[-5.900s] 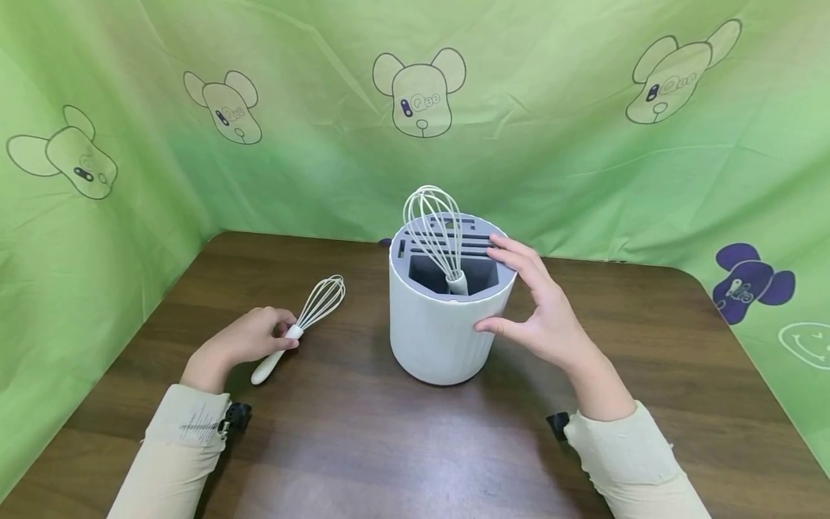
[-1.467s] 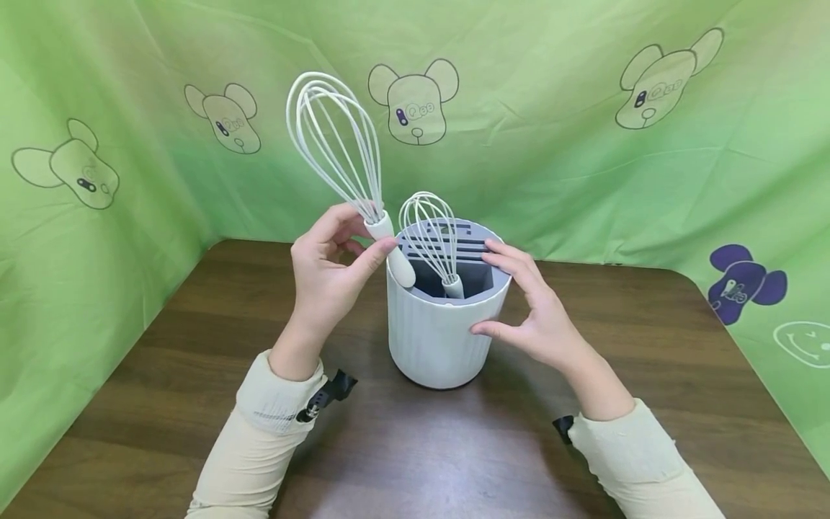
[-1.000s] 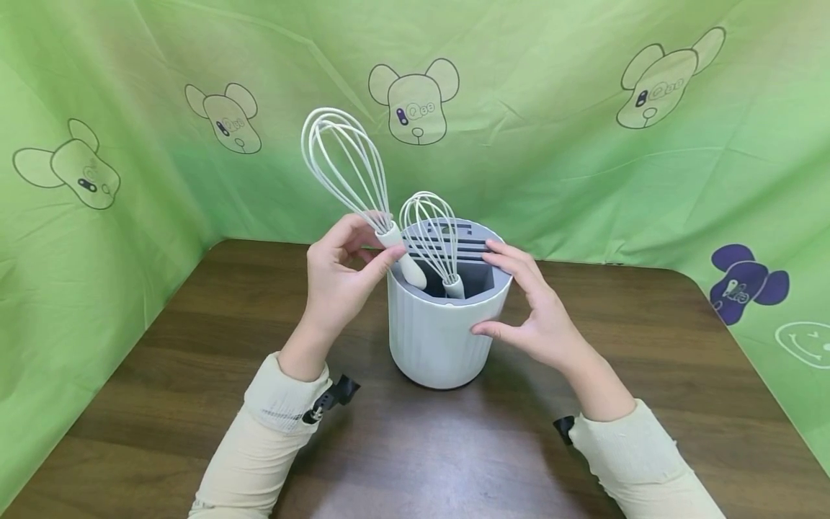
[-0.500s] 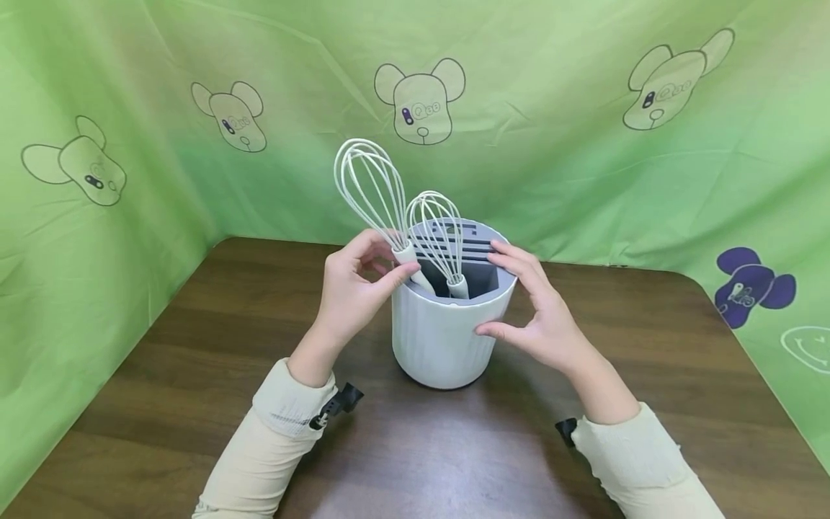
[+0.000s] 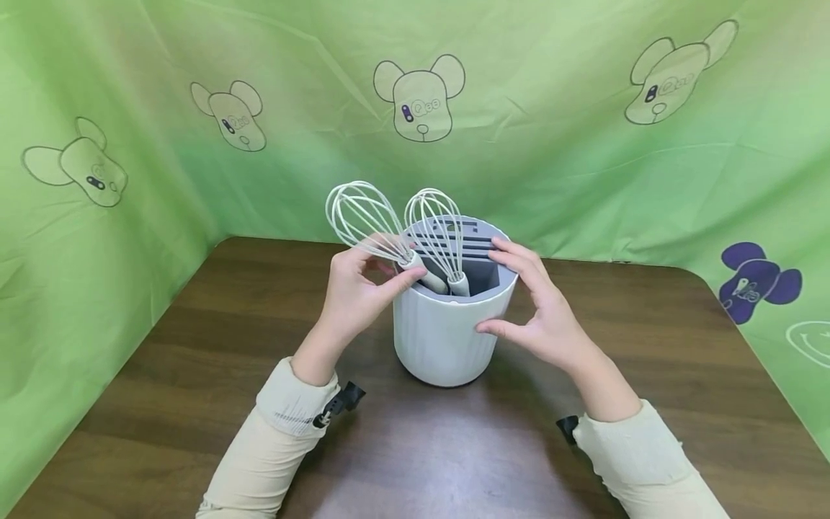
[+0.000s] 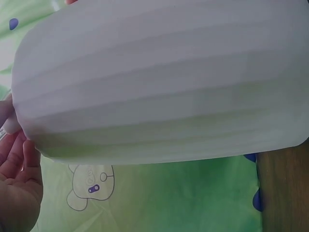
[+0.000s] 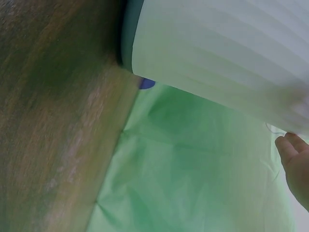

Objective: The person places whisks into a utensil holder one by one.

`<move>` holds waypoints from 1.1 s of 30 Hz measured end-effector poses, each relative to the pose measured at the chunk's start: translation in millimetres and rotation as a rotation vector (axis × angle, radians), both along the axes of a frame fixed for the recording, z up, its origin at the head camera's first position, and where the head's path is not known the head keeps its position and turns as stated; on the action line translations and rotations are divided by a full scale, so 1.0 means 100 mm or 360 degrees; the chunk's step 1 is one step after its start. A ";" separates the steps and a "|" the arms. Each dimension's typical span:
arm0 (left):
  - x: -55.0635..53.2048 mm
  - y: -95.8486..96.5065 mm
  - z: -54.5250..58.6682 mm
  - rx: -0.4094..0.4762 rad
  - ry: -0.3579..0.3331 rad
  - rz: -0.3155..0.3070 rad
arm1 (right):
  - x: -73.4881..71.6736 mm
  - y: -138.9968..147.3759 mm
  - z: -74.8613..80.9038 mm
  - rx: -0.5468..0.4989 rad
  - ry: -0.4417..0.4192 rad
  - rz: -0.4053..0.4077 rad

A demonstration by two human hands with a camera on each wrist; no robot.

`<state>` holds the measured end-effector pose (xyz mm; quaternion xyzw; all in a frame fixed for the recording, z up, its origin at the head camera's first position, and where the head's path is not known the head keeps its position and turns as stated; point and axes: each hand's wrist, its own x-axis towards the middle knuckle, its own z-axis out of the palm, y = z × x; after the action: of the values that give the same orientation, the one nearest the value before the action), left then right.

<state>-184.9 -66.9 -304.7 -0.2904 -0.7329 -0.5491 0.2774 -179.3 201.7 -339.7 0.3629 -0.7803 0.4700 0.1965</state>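
Note:
In the head view, a white ribbed utensil holder (image 5: 444,339) with a grey slotted top stands upright on the table. My left hand (image 5: 353,292) pinches a white whisk (image 5: 412,262) near the top of its handle, between thumb and fingers. That whisk leans to the left, its handle end inside the large opening. A second whisk (image 5: 458,284) stands in the same opening, wires up. My right hand (image 5: 547,321) grips the holder's right side, thumb on the front wall and fingers on the rim. The holder's wall fills much of both wrist views, hiding the whisk handles.
The brown wooden table (image 5: 194,389) has rounded back corners. A green printed cloth (image 5: 551,166) hangs behind and at both sides. Narrow slots (image 5: 454,249) lie behind the large opening in the holder's top.
The left hand has lifted its whisk from the table at left, carried it over and lowered its handle into the opening. The whisk now tilts further left. The right hand has kept its hold.

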 end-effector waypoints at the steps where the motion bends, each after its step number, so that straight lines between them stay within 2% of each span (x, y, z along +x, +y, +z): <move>1: 0.00 0.00 0.00 -0.0009 -0.0002 0.0004 | 0.00 0.00 0.00 -0.0007 -0.0001 0.0005; 4: 0.01 0.00 0.00 -0.0021 -0.0003 0.0016 | -0.01 0.00 -0.01 -0.0014 -0.0007 0.0013; 14: 0.01 0.03 -0.02 -0.0140 0.0094 0.0107 | 0.00 -0.01 -0.01 -0.0008 -0.0011 -0.0002; 17: 0.01 0.03 -0.02 -0.0140 0.0063 0.0069 | 0.00 -0.01 0.00 -0.0009 -0.0008 -0.0004; 21: 0.01 0.03 -0.01 -0.0143 -0.0037 0.0032 | 0.00 -0.01 0.01 -0.0003 -0.0013 -0.0016; 26: 0.00 0.01 -0.02 -0.0166 -0.0150 0.0027 | 0.02 0.00 0.00 0.0012 -0.0024 -0.0028; 33: 0.00 -0.01 -0.03 -0.0164 -0.0182 -0.0026 | 0.00 0.00 -0.01 -0.0006 -0.0002 -0.0008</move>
<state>-184.7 -67.6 -307.5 -0.2784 -0.7725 -0.5286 0.2153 -178.8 202.0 -340.8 0.3601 -0.7805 0.4712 0.1978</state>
